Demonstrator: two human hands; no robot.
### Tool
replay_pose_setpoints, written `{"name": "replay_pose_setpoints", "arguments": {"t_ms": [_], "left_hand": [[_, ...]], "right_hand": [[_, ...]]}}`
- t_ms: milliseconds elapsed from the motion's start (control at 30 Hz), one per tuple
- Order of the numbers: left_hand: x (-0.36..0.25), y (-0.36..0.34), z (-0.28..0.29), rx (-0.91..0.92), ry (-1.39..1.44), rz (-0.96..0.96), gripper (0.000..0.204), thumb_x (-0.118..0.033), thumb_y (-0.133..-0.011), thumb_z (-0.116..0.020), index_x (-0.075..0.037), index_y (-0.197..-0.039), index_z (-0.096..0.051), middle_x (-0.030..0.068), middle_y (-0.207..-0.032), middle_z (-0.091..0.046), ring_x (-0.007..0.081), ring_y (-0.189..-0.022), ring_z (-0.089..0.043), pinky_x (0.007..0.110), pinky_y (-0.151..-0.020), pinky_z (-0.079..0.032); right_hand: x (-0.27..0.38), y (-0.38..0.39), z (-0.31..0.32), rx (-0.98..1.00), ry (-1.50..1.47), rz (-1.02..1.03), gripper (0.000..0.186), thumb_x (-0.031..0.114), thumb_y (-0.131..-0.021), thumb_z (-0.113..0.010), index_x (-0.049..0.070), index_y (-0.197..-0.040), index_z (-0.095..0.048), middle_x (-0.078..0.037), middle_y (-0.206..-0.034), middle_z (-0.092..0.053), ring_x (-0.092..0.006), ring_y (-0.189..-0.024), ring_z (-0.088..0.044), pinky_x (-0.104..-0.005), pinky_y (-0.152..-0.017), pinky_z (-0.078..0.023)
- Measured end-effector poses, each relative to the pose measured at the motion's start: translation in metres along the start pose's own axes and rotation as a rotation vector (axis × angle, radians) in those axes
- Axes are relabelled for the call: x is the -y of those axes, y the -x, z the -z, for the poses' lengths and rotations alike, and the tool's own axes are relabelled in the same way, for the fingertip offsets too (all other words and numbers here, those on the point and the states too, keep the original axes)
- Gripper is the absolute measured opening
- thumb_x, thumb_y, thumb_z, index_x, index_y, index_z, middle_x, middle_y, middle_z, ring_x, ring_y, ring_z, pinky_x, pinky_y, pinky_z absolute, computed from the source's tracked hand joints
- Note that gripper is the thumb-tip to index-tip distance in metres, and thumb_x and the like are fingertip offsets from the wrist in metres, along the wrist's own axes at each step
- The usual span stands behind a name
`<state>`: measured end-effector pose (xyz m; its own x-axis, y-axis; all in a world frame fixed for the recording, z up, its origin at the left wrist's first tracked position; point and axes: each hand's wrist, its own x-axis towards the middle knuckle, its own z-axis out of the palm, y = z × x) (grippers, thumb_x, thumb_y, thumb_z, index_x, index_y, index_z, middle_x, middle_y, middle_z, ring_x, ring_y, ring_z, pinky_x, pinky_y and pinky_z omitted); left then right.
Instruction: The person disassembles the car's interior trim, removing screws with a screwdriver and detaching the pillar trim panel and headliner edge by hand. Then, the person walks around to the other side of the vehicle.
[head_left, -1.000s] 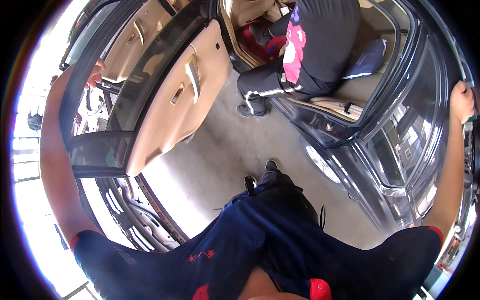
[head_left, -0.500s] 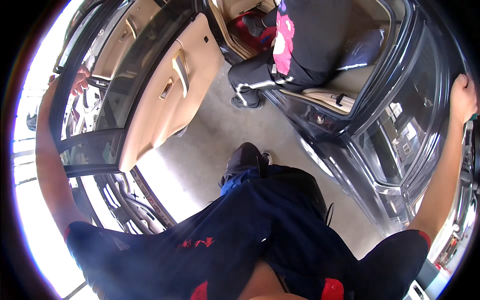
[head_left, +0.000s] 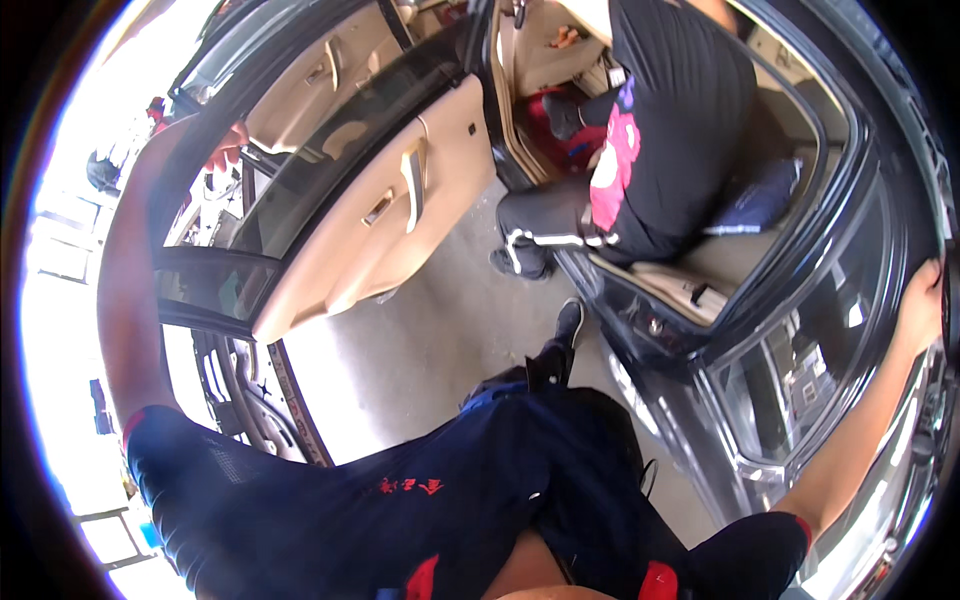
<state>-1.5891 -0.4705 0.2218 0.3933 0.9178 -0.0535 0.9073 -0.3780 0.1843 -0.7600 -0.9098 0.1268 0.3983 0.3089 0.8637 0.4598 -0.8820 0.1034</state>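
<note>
My left hand (head_left: 228,147) is wrapped round the dark upper window frame of an open car door (head_left: 440,150), its fingertips curling over from the far side. The door has a beige inner panel with a long pull handle (head_left: 413,187) and a small latch lever (head_left: 379,208). At the far right, my right hand (head_left: 920,305) rests against the dark car body (head_left: 640,330) near the roof edge, fingers curled. What those fingers close on is hidden near the picture's rim. My arms are spread wide between door and car.
A person in black (head_left: 690,130) leans into the open doorway, one foot (head_left: 522,262) on the concrete floor (head_left: 430,310). A dark blue package (head_left: 760,200) lies on the seat. A pink and white cloth (head_left: 615,165) hangs at the person's side. My shoe (head_left: 571,318) points toward the doorway.
The view has shifted, so the car and door sit lower and further right. One of my feet has come forward. My right hand sits lower in the picture; my left hand still holds the door frame.
</note>
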Motion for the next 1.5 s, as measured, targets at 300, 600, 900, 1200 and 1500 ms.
{"name": "replay_pose_setpoints", "arguments": {"t_ms": [300,600,900,1200,1500], "left_hand": [[-0.003,-0.004,-0.004,-0.008,-0.065,-0.044,0.034,-0.034,-0.095,-0.063,-0.006,-0.111,-0.07,0.0071,-0.086,-0.069,0.0158,-0.08,-0.069,0.03,-0.073,-0.054],[0.025,-0.037,-0.008,0.051,0.046,0.087,0.034,-0.036,-0.094,-0.063,-0.006,-0.109,-0.07,0.007,-0.084,-0.069,0.0155,-0.077,-0.069,0.03,-0.071,-0.054],[0.071,-0.068,0.0,0.212,0.213,0.111,0.032,-0.035,-0.098,-0.059,-0.007,-0.112,-0.068,0.0077,-0.09,-0.07,0.0173,-0.082,-0.068,0.032,-0.074,-0.053],[0.087,-0.054,0.007,0.063,-0.118,0.058,0.038,-0.037,-0.102,-0.056,-0.006,-0.123,-0.064,0.0086,-0.103,-0.07,0.0206,-0.095,-0.068,0.035,-0.085,-0.052],[0.132,-0.074,0.027,-0.257,-0.637,-0.161,0.044,-0.038,-0.105,-0.052,-0.006,-0.134,-0.061,0.0096,-0.116,-0.071,0.0238,-0.107,-0.068,0.037,-0.096,-0.051]], "right_hand": [[0.029,0.011,0.017,-0.131,-0.002,0.074,0.044,0.044,-0.103,-0.045,0.024,-0.137,-0.066,-0.011,-0.13,-0.07,-0.0321,-0.12,-0.063,-0.0512,-0.102,-0.046],[0.053,0.016,0.043,-0.119,-0.015,0.058,0.041,0.036,-0.104,-0.047,0.016,-0.131,-0.069,-0.012,-0.13,-0.069,-0.0336,-0.121,-0.062,-0.0481,-0.103,-0.045],[0.061,0.016,0.045,-0.124,-0.067,0.028,0.041,0.039,-0.105,-0.046,0.017,-0.131,-0.07,-0.014,-0.129,-0.069,-0.0353,-0.118,-0.064,-0.0484,-0.1,-0.048],[0.047,0.017,0.039,-0.106,0.039,0.002,0.041,0.04,-0.105,-0.046,0.02,-0.131,-0.071,-0.01,-0.129,-0.07,-0.0338,-0.118,-0.064,-0.0476,-0.1,-0.049],[0.021,0.006,0.013,-0.108,0.103,0.019,0.046,0.047,-0.102,-0.045,0.024,-0.133,-0.069,-0.01,-0.128,-0.07,-0.0357,-0.118,-0.064,-0.0524,-0.102,-0.048]]}}
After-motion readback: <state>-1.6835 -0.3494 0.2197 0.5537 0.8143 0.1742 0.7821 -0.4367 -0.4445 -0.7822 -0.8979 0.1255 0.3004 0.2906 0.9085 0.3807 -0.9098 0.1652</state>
